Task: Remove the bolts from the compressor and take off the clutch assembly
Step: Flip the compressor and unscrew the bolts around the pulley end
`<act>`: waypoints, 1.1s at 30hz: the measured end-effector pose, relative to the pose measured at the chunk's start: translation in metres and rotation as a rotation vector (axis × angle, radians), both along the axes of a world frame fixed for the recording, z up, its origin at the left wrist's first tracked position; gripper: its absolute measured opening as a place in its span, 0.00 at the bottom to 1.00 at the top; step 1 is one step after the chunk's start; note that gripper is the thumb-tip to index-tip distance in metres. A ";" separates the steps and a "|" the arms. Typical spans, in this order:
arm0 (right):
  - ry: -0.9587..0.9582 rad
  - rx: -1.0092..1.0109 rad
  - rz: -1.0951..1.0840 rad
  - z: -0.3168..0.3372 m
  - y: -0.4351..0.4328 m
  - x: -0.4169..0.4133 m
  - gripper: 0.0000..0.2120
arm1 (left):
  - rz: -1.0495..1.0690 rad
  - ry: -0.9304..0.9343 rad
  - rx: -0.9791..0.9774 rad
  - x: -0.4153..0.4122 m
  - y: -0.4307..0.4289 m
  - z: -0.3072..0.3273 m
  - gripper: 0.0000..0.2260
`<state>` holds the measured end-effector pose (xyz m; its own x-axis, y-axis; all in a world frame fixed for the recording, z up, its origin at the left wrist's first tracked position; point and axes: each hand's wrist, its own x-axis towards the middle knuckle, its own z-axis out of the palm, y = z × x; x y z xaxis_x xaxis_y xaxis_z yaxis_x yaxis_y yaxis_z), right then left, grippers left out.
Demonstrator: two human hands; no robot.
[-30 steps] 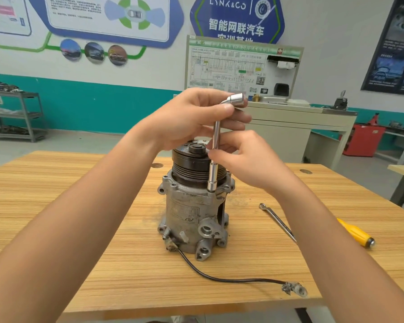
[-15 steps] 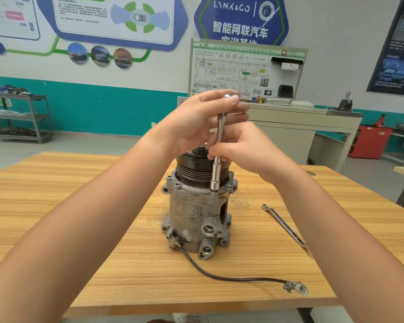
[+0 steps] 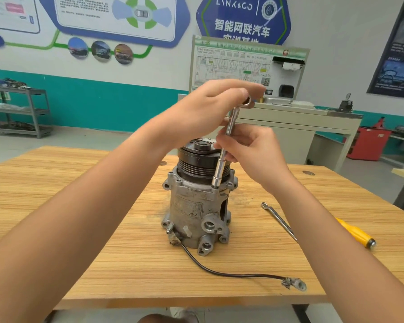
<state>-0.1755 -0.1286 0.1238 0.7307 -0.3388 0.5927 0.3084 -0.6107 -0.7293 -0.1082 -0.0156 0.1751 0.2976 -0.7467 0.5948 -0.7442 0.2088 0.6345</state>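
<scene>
Far left by the teal-banded wall stands a metal rack (image 3: 19, 108), its load too blurred to name. Nearer, the left forearm crosses the wooden table (image 3: 79, 229), and the left hand (image 3: 210, 110) curls its fingers round the bent top end of a socket wrench (image 3: 220, 167). At mid-table the compressor (image 3: 191, 206) stands upright on its end, the black clutch (image 3: 196, 164) on top. The wrench runs down, slightly tilted, just beside the clutch, and its socket sits on the compressor's upper flange on the right — the bolt under it is hidden. The right hand (image 3: 250, 152) pinches the wrench's shaft about halfway down and partly covers the clutch's right edge. A black wire (image 3: 243, 276) trails from the compressor's base to a connector (image 3: 294, 284) near the table's front edge. Right of the compressor lies a spanner (image 3: 278, 221), then a yellow-handled screwdriver (image 3: 357, 233); the right forearm covers the spanner's near end and part of the screwdriver. Behind the hands a training board (image 3: 247, 66) shows a wiring diagram — its small print is unreadable. Above it a blue sign (image 3: 243, 19) reads "LYNK&CO" and "智能网联汽车".
</scene>
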 end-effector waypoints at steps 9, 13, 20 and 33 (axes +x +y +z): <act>-0.090 -0.242 -0.341 -0.004 0.014 0.015 0.09 | 0.455 -0.119 -0.051 0.014 -0.041 0.009 0.08; -0.056 -0.107 -0.163 -0.003 0.006 0.011 0.05 | 0.164 0.320 -0.010 0.023 -0.029 0.008 0.08; -0.028 -0.214 -0.230 -0.002 0.001 0.011 0.06 | 0.206 -0.158 -0.041 0.019 -0.009 0.005 0.09; 0.139 -0.144 0.089 0.008 -0.001 0.005 0.07 | -0.152 0.199 0.108 0.012 -0.004 0.014 0.09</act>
<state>-0.1708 -0.1295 0.1317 0.8322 -0.1880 0.5217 0.2683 -0.6868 -0.6755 -0.0961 -0.0201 0.1896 0.2804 -0.8476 0.4505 -0.5681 0.2318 0.7896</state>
